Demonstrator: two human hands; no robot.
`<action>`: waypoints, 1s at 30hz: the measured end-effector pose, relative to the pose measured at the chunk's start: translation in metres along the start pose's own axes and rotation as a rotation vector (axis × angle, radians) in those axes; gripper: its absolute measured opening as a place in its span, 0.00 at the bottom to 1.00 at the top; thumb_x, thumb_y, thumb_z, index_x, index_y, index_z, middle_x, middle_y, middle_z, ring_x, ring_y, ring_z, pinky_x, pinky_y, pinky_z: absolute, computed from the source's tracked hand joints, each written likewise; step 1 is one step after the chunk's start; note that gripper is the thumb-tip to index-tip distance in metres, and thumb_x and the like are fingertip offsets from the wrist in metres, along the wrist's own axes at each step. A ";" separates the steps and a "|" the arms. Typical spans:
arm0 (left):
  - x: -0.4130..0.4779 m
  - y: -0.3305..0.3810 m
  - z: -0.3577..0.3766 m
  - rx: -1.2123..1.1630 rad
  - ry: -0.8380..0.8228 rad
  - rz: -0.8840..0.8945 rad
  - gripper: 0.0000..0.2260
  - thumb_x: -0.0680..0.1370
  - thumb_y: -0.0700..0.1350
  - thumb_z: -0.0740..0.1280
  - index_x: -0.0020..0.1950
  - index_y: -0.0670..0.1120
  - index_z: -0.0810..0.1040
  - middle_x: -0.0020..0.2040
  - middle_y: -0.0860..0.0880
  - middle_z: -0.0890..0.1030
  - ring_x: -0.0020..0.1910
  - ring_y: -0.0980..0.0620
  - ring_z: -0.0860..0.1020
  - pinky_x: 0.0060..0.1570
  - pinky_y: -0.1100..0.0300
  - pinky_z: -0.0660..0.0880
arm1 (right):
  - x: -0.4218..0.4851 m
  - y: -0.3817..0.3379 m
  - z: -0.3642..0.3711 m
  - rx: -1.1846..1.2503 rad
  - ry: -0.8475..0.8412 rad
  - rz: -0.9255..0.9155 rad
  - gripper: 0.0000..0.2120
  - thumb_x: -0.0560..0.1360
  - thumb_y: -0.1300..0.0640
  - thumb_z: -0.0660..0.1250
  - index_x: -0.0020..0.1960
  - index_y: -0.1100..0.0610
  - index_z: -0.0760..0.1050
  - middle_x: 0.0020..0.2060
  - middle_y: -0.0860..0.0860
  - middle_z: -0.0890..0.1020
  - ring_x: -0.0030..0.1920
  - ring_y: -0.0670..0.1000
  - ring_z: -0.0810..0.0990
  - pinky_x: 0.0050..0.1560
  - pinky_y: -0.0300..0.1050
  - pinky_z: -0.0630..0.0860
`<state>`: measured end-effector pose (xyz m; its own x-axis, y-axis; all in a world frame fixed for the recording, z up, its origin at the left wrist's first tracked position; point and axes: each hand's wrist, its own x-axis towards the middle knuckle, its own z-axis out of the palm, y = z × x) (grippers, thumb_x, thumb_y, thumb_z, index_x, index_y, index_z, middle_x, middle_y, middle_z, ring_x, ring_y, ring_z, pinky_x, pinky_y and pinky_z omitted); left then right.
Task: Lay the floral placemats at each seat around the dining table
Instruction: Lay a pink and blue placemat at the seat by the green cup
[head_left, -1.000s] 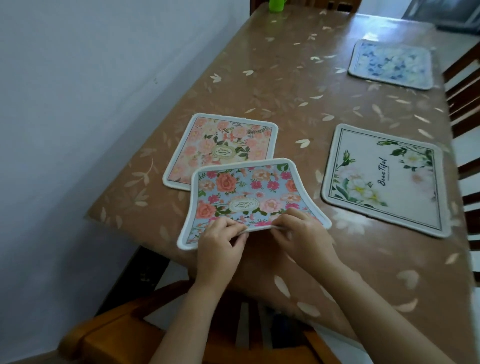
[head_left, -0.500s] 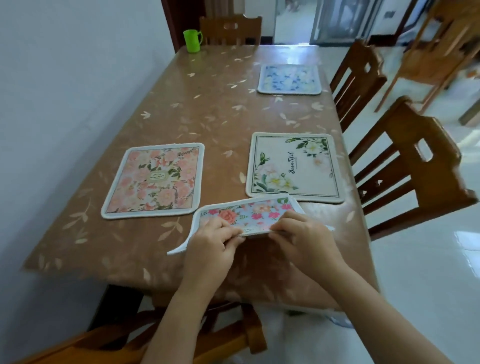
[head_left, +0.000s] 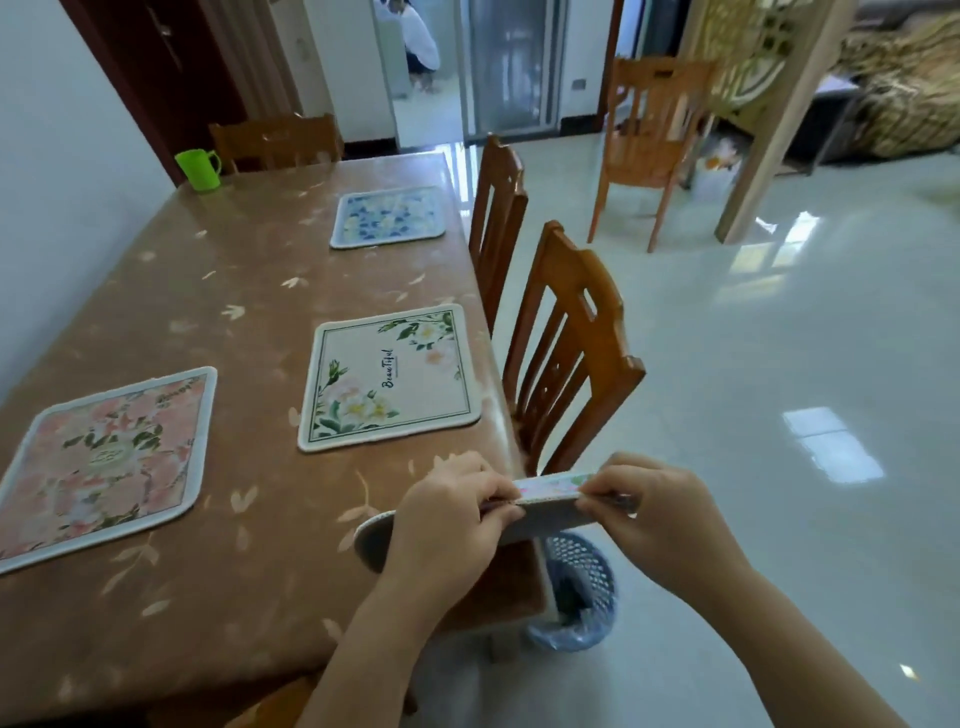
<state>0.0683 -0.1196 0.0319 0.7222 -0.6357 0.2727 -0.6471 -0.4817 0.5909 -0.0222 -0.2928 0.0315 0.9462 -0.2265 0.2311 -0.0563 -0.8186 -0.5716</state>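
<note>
Brown plastic covers the desk (head_left: 234, 291). Near its left edge the pink placemat (head_left: 104, 462) lies flat. By the right edge the white placemat (head_left: 389, 379) lies before a wooden chair (head_left: 571, 353), and farther along that edge lies the blue placemat (head_left: 389, 215). A green cup (head_left: 197, 169) stands at the far left corner. The fourth placemat (head_left: 548, 493) is not laid yet. It hangs in the air over the near right corner, partly past the right edge, and is seen almost edge-on.

I think the main danger is the softness of this mat. Its left end already curves down toward the desk, so it may drag or fold under when it is lowered. It is held only by its near edge, so it could also slide out. A blue basket (head_left: 582, 587) stands on the floor just below, and a dropped mat may land in it. Laid too far forward, the mat could overlap the white one.

The left hand (head_left: 447, 519) is over the near right corner with curled fingers, and its grip pinches the near edge of the mat. The right hand (head_left: 660, 525) is beyond the right edge, over the floor, and its grip pinches the same edge in the same way. Both forearms reach in from the near side.
</note>
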 end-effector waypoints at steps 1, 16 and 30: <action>0.007 0.012 0.011 -0.008 -0.011 0.021 0.04 0.70 0.44 0.72 0.44 0.48 0.82 0.37 0.61 0.71 0.39 0.58 0.72 0.38 0.72 0.63 | -0.005 0.012 -0.012 -0.010 0.010 0.017 0.03 0.66 0.62 0.74 0.38 0.55 0.81 0.34 0.48 0.82 0.31 0.47 0.77 0.32 0.33 0.72; 0.123 0.136 0.181 -0.220 -0.277 0.192 0.03 0.71 0.42 0.72 0.43 0.48 0.82 0.38 0.57 0.78 0.40 0.58 0.76 0.42 0.61 0.77 | -0.056 0.165 -0.131 -0.146 0.307 0.335 0.05 0.66 0.64 0.73 0.34 0.57 0.79 0.32 0.48 0.81 0.33 0.50 0.78 0.33 0.41 0.72; 0.340 0.178 0.324 -0.358 -0.305 0.145 0.04 0.68 0.38 0.73 0.36 0.47 0.82 0.33 0.58 0.75 0.36 0.59 0.75 0.36 0.73 0.67 | 0.081 0.342 -0.217 -0.248 0.328 0.429 0.04 0.66 0.66 0.72 0.34 0.60 0.78 0.32 0.51 0.80 0.33 0.52 0.78 0.34 0.44 0.73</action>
<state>0.1200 -0.6166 -0.0160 0.4922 -0.8540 0.1684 -0.5727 -0.1721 0.8015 -0.0344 -0.7060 0.0257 0.6764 -0.6836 0.2742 -0.5223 -0.7077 -0.4757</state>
